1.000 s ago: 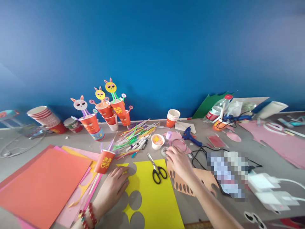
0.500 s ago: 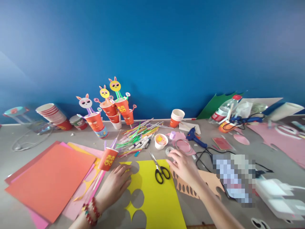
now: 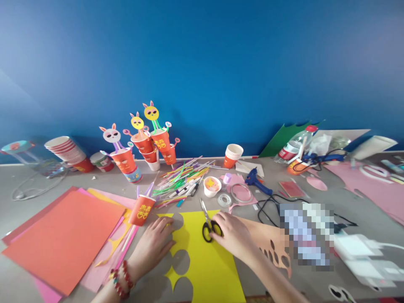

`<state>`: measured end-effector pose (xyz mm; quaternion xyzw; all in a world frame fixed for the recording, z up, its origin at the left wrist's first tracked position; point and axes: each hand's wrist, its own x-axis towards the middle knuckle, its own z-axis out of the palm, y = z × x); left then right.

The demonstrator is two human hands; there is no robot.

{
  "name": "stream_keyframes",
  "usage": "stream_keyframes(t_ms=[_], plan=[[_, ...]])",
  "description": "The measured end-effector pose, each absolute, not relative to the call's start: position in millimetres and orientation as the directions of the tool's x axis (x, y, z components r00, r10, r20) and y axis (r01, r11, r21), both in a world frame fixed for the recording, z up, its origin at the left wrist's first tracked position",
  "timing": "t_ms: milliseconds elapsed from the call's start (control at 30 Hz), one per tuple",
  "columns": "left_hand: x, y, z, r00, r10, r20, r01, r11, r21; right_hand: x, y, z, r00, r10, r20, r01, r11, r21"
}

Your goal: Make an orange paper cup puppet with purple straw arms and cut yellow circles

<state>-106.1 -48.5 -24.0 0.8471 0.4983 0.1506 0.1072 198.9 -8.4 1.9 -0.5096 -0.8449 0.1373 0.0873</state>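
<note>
My right hand (image 3: 232, 233) is at the handles of a pair of black-handled scissors (image 3: 206, 219), thumb and fingers closing on the right loop. The scissors lie on a yellow paper sheet (image 3: 213, 265), blades pointing away from me. Round holes are cut along the sheet's left side. My left hand (image 3: 154, 240), with a beaded bracelet (image 3: 121, 280) at the wrist, rests with fingers stretched out over the sheet's upper left edge. Just beyond it, a red paper cup (image 3: 142, 210) with purple straws lies tilted.
Orange paper sheets (image 3: 66, 240) are stacked at left. Cups with rabbit faces (image 3: 126, 162) stand behind, beside loose straws and markers (image 3: 181, 181). A small white cup (image 3: 212, 186), tape roll (image 3: 224, 200), blue glue gun (image 3: 258, 182) with cable, and white power adapters (image 3: 362, 248) are towards the right.
My right hand has come from beside the tape roll down and left onto the scissors' handles. The scissors have turned slightly. My left hand has stayed almost still.
</note>
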Motion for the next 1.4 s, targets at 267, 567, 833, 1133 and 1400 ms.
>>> stream_keyframes(t_ms=[267, 567, 833, 1133, 1400], plan=[[-102.7, -46.5, -23.3, 0.418, 0.897, 0.139, 0.813, -0.439, 0.383, 195.9, -12.5, -5.0, -0.444, 0.895, 0.041, 0.849, 0.435, -0.299], [-100.5, -46.4, -22.1, 0.409, 0.900, 0.147, 0.811, -0.433, 0.394, 197.0, -8.6, -3.6, -0.440, 0.891, 0.110, 0.847, 0.453, -0.279], [-100.2, -48.0, -21.9, 0.452, 0.878, 0.160, 0.810, -0.479, 0.338, 238.6, 39.0, 3.8, -0.253, 0.893, 0.373, 0.905, 0.354, -0.234], [-84.1, -50.4, -26.7, 0.487, 0.861, 0.149, 0.824, -0.509, 0.249, 249.5, 65.3, 2.7, -0.211, 0.892, 0.401, 0.898, 0.339, -0.282], [-77.1, -53.2, -36.8, 0.474, 0.862, 0.178, 0.835, -0.504, 0.219, 263.5, 59.7, 4.8, -0.210, 0.890, 0.403, 0.898, 0.339, -0.281]])
